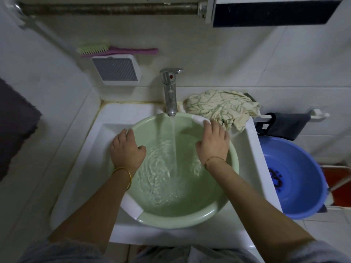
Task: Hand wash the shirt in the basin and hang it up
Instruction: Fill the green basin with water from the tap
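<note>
- Currently the pale green round plastic basin (190, 215) sits inside the white rectangular ceramic sink (85, 168), partly filled with rippling water.
- Left hand (127, 149) grips the basin's left rim, fingers curled over the outer edge and thumb inside the bowl; a gold bangle (125, 173) is on that wrist.
- Right hand (213, 143) holds the basin's far-right rim beside a white handle patch, fingers draped over the edge and thumb inside; a thin chain bracelet (214, 159) is on that wrist.
- Hands are well apart, one on each side of the basin, with the water stream (174, 145) falling between them.
- Chrome single-lever tap (171, 92) stands just behind the basin, spout over its far rim, running.
- Crumpled cream shirt with green line print (222, 107) lies on the sink ledge behind and right of the basin, just beyond the right hand's fingers; not in the water.
- Blue round plastic tub (296, 177) is on the floor to the right of the basin, beyond the sink edge.
- Dark cloth (283, 126) hangs on a white rail above that tub.
- Pink-handled brush with green bristles (117, 51) and a white square box with grey ribbed face (115, 70) are on the wall behind and left of the basin.
</note>
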